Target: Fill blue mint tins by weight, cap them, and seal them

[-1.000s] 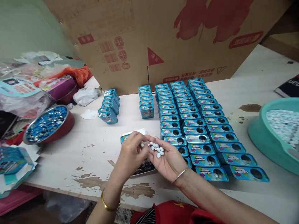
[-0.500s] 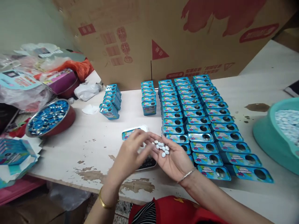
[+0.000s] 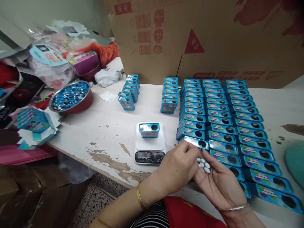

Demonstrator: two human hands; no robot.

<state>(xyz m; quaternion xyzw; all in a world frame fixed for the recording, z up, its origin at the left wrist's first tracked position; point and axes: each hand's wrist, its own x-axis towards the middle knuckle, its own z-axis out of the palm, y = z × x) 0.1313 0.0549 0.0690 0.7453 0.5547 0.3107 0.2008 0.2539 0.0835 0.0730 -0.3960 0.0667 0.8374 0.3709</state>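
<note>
Palm up, my right hand [image 3: 218,183] cups several small white candies [image 3: 204,165] at the lower right, beside the rows of tins. My left hand [image 3: 179,164] reaches across, its fingers pinched together at the candies; whatever lies between its fingertips is hidden. One blue tin [image 3: 149,130] with a round dark opening stands on a white scale [image 3: 150,144], left of both hands. The scale's black display panel shows digits. Long rows of blue tins [image 3: 219,120] with similar openings stand behind and to the right of my hands.
Two shorter rows of tins [image 3: 128,101] [image 3: 169,106] stand farther back, before a large cardboard box [image 3: 213,44]. At left are a red-sided bowl [image 3: 82,106] of blue wrapped pieces, plastic bags [image 3: 52,71] and an opened pack of tins [image 3: 34,120]. A teal tub [image 3: 295,161] is at the right edge.
Both hands have moved right, from in front of the scale to the near rows of tins. The scale and its tin now show fully. The camera view has swung left.
</note>
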